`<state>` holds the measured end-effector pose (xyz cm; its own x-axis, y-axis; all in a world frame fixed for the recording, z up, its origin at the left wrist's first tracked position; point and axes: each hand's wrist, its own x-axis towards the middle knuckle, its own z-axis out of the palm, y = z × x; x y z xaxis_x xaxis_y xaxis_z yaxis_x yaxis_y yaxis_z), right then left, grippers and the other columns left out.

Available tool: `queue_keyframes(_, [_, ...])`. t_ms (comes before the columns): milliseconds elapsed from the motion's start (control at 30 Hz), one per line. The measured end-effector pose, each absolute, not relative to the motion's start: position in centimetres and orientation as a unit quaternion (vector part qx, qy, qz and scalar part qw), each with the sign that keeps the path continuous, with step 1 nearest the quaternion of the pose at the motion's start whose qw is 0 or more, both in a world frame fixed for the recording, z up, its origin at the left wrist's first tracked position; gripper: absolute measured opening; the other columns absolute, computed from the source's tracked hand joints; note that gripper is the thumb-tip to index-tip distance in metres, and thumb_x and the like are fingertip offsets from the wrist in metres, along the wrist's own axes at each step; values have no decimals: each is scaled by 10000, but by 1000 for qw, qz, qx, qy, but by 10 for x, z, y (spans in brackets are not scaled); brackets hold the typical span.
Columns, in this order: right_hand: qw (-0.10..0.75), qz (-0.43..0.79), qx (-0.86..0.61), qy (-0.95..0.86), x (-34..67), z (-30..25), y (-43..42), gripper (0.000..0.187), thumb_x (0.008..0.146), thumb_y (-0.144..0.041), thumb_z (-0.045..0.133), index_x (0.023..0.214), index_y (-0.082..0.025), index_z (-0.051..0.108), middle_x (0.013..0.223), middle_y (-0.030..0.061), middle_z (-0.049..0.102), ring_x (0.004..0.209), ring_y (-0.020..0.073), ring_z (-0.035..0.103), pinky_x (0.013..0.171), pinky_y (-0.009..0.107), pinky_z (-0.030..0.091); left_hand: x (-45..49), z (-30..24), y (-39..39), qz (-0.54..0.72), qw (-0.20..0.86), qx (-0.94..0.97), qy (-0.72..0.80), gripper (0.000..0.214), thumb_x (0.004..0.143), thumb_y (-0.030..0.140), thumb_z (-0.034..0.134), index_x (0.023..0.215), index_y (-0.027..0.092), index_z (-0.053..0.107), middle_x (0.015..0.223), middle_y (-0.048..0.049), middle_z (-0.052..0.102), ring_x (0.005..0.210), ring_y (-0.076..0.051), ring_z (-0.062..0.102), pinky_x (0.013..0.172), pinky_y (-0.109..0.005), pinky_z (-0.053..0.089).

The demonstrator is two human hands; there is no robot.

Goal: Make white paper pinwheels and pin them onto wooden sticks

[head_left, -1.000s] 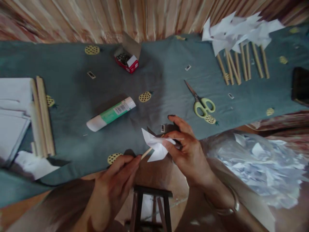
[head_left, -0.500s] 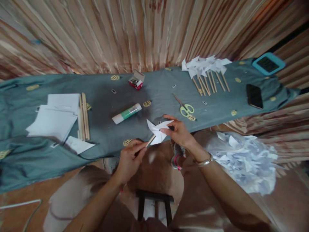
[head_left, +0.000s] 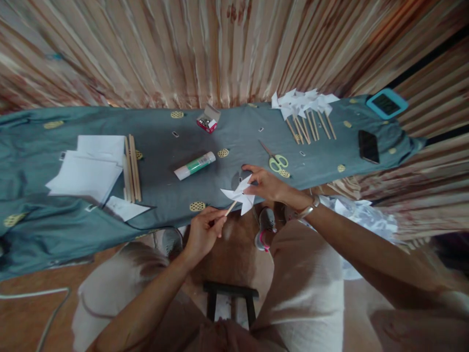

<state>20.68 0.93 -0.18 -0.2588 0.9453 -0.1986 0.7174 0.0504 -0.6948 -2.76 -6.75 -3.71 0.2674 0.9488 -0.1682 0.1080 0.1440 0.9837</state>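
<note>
A white paper pinwheel (head_left: 240, 196) on a wooden stick is held over the near edge of the cloth-covered table (head_left: 161, 181). My left hand (head_left: 205, 230) is closed, pinching the stick below the paper. The fingers of my right hand (head_left: 266, 183) are closed on the pinwheel's blades near its centre. Just beyond my right hand lie green-handled scissors (head_left: 277, 161). A green-and-white glue stick (head_left: 195, 165) rests beyond my left hand, with an open red box of small metal pins (head_left: 207, 120) farther back.
At the left are white paper sheets (head_left: 82, 176) and bare wooden sticks (head_left: 132, 168). Several finished pinwheels (head_left: 306, 105) lie at the back right, near a phone (head_left: 368, 146) and a blue-framed timer (head_left: 387, 103). A bag of white paper pieces (head_left: 366, 217) stands below, right.
The pinwheel's blades have turned to a different angle under my right hand, which has shifted slightly up and left. My left hand still grips the stick. The view has shifted a little.
</note>
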Motion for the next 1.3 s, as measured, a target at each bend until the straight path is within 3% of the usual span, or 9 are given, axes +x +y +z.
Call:
queue_keyframes(267, [106, 328, -562, -752, 209, 0, 11, 90, 673, -197, 754, 761, -191, 775, 1408, 101, 549, 1329, 319, 505, 1080, 453, 410, -23, -38, -72, 356, 613, 497, 499, 180, 749, 259, 663, 853, 155, 769, 672, 19, 562, 396, -40, 457, 393, -196, 337])
queue_keyframes(567, [68, 321, -529, -782, 206, 3, 28, 95, 706, -200, 740, 793, -202, 775, 1383, 108, 574, 1367, 334, 457, 1098, 502, 375, -16, -40, -71, 348, 710, 359, 496, 334, 656, 364, 758, 875, 113, 732, 425, 55, 523, 344, -51, 389, 360, -185, 256])
queue_keyframes(833, [92, 338, -504, -790, 208, 0, 35, 47, 680, -210, 756, 724, -223, 766, 1394, 76, 566, 1364, 314, 464, 1099, 473, 391, -10, -36, -72, 333, 750, 278, 499, 414, 571, 453, 813, 794, 119, 712, 533, 35, 572, 350, -32, 382, 363, -196, 226])
queue_keyframes(1033, [92, 345, -486, -797, 210, 1, 36, 36, 689, -227, 751, 721, -215, 766, 1402, 80, 556, 1362, 314, 467, 1105, 461, 388, -6, -34, -77, 285, 789, 285, 464, 484, 637, 557, 741, 820, 112, 686, 539, 47, 531, 330, -24, 356, 362, -198, 182])
queue_keyframes(1300, [81, 344, -488, -798, 210, 0, 38, 64, 694, -229, 753, 750, -209, 776, 1416, 94, 532, 1376, 317, 443, 1113, 473, 370, -2, -35, -80, 271, 794, 299, 454, 452, 700, 552, 683, 819, 118, 640, 491, 70, 480, 329, -35, 350, 375, -204, 182])
